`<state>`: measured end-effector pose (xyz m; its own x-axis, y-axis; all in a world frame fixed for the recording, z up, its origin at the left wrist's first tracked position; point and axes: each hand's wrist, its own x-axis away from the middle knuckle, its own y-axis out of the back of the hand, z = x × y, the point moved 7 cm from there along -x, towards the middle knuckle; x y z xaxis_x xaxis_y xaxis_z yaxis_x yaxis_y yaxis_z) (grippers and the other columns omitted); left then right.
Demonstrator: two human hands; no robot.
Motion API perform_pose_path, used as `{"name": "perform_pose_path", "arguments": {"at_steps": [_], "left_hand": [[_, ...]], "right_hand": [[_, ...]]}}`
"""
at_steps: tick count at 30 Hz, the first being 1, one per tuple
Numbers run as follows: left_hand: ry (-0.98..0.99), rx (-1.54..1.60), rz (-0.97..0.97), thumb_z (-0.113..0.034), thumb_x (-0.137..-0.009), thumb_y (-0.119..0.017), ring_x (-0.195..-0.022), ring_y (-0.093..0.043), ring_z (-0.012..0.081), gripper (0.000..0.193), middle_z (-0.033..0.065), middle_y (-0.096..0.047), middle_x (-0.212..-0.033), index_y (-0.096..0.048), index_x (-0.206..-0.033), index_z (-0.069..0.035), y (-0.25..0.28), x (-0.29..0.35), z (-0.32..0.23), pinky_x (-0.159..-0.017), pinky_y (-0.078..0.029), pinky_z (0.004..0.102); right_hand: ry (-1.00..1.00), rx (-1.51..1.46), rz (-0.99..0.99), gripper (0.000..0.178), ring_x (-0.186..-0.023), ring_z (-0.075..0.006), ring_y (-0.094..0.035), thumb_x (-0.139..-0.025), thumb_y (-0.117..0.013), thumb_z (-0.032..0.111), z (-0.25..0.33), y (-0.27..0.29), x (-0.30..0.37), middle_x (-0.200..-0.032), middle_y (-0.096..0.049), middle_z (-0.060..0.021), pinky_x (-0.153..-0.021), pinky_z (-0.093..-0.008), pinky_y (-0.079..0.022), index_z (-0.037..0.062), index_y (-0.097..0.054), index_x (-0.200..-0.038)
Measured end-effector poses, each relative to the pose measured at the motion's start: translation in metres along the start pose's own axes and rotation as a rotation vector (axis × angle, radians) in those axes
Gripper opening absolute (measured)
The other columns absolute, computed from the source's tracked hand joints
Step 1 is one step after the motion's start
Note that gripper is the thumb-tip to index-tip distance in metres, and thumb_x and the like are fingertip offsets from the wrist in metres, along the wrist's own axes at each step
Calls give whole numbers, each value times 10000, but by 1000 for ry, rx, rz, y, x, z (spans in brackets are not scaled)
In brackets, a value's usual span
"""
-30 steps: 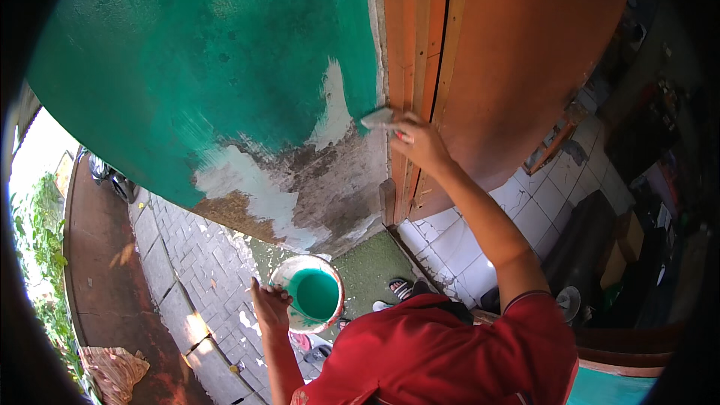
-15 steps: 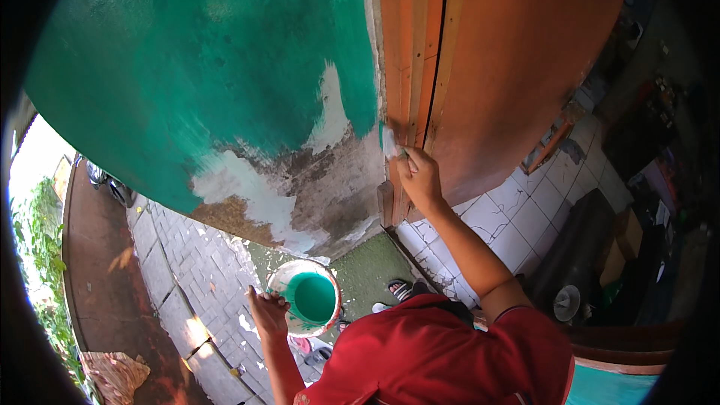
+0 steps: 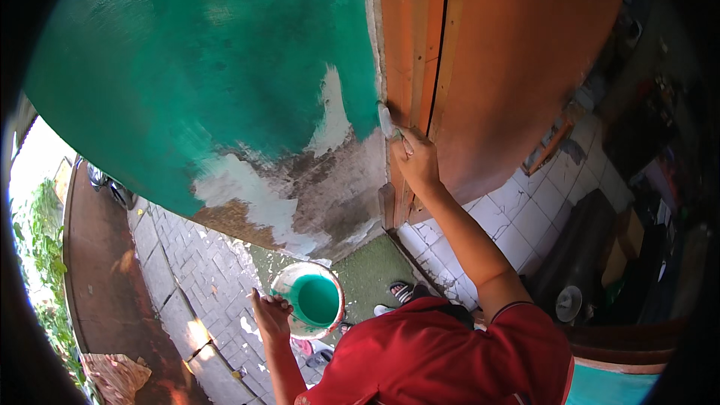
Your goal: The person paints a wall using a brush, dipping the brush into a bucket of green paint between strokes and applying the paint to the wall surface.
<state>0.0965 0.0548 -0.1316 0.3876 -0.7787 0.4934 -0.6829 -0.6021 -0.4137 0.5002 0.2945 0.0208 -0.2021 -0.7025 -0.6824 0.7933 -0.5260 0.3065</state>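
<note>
My right hand (image 3: 417,159) is closed round the handle of a paintbrush (image 3: 386,120). The brush's tip touches the edge of the green painted wall (image 3: 277,52), where it meets the orange wooden door frame (image 3: 410,37). Lower on this wall are pale and grey-brown patches without green. A whitish bucket (image 3: 283,276) with green paint (image 3: 316,301) inside hangs or stands low in front of me. My left hand (image 3: 273,319) is closed at the bucket's left side, fingers curled at its rim; the exact grip is partly hidden.
An orange door panel (image 3: 517,45) rises at the right, above white cracked floor tiles (image 3: 510,214). Grey paving (image 3: 187,262) and a low brown wall (image 3: 97,255) lie at the left. Sandals (image 3: 400,291) show on a green floor patch (image 3: 367,270). Dark clutter fills the far right.
My right hand and the paintbrush have moved slightly up along the wall's edge. My left hand and the bucket have shifted only a little in the picture.
</note>
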Motion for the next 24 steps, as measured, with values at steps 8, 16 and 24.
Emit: {"name": "perform_pose_path", "arguments": {"at_steps": [8, 16, 24], "left_hand": [[3, 10, 11, -566, -902, -515, -604, -466, 181, 457, 37, -503, -682, -402, -758, -147, 3, 1, 2, -578, -371, 345], [-4, -7, 3, -558, -908, -507, -605, -466, 179, 447, 36, -502, -688, -400, -763, -148, 3, 3, 1, -577, -380, 348], [-7, 6, 24, -558, -908, -507, -599, -472, 177, 444, 29, -503, -693, -399, -769, -150, 7, 3, 1, -562, -393, 339]], "right_hand": [[112, -33, -87, 239, -670, -271, -617, -806, -570, 34, 35, 21, -42, -818, -624, -186, -618, -320, -484, -8, -664, -1022], [264, -87, -196, 206, -673, -279, -629, -825, -587, 96, 83, 45, -98, -778, -621, -186, -618, -329, -490, -1, -675, -984], [315, -86, -240, 227, -652, -130, -605, -894, -626, 179, 132, 71, -165, -745, -652, -85, -600, -254, -469, 11, -696, -1029]]}}
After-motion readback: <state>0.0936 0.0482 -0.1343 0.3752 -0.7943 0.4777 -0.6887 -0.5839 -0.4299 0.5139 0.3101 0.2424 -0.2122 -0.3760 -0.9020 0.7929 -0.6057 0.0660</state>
